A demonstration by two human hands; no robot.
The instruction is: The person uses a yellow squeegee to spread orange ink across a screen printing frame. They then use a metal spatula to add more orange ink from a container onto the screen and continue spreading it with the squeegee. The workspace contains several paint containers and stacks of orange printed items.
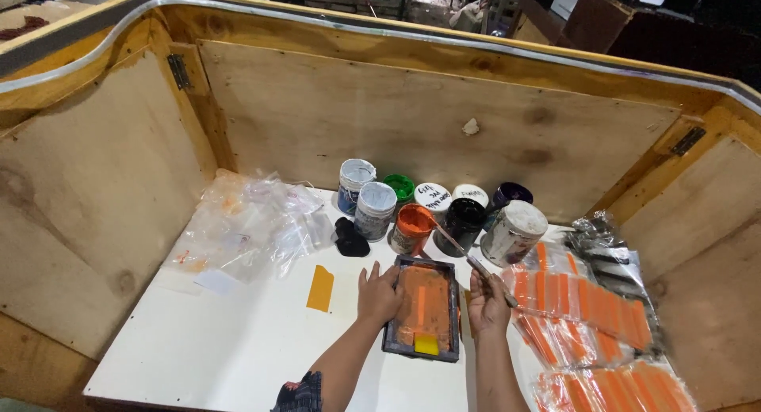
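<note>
At the centre of the white table (238, 341), the left hand (379, 295) lies flat with fingers spread, pressing on the left edge of a small dark-framed printing screen (424, 307) smeared with orange ink. A yellow block (426, 344) sits at the near end of the screen. The right hand (486, 301) is closed around a thin metal spatula (458, 249), just beside the right edge of the frame; the blade reaches up and left into an open jar of orange ink (412, 228).

Behind the screen stands a cluster of ink jars: two white-lidded tubs (366, 196), a green-lidded pot (399, 187), a black jar (462, 224) and a stained white-lidded jar (514, 232). An orange card (320, 288) lies left of the left hand, near a black cloth (349, 239). Clear plastic bags (250, 226) are heaped at far left. Packets of orange strips (583, 309) lie at right. Plywood walls (396, 118) enclose the table.
</note>
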